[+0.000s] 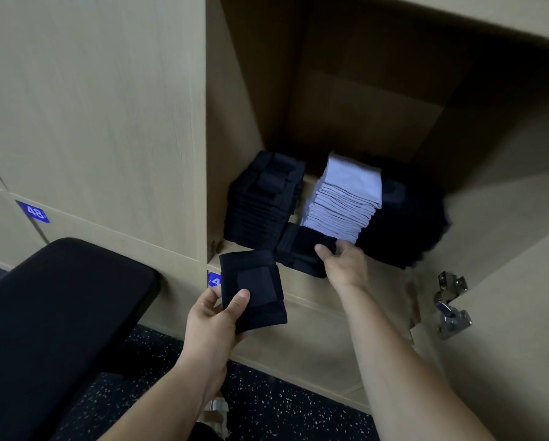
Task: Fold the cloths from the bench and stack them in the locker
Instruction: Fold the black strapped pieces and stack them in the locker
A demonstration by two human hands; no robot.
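Note:
My left hand [217,316] holds a folded dark navy cloth [254,289] just outside the open locker [235,154], thumb on top of it. My right hand [341,264] reaches into the locker and grips a small pile of folded dark cloths [300,248] at the shelf's front edge. Behind it stand a tall stack of dark folded cloths [265,198] on the left and a leaning stack of light lilac cloths [346,198] in the middle. A dark heap [406,224] fills the right of the shelf.
The black padded bench [60,313] lies at lower left, close to the locker fronts. The locker door [505,281] hangs open on the right with metal hinges [451,305]. Blue number tag 48 [33,211] marks a neighbouring door. Speckled dark floor [282,405] lies below.

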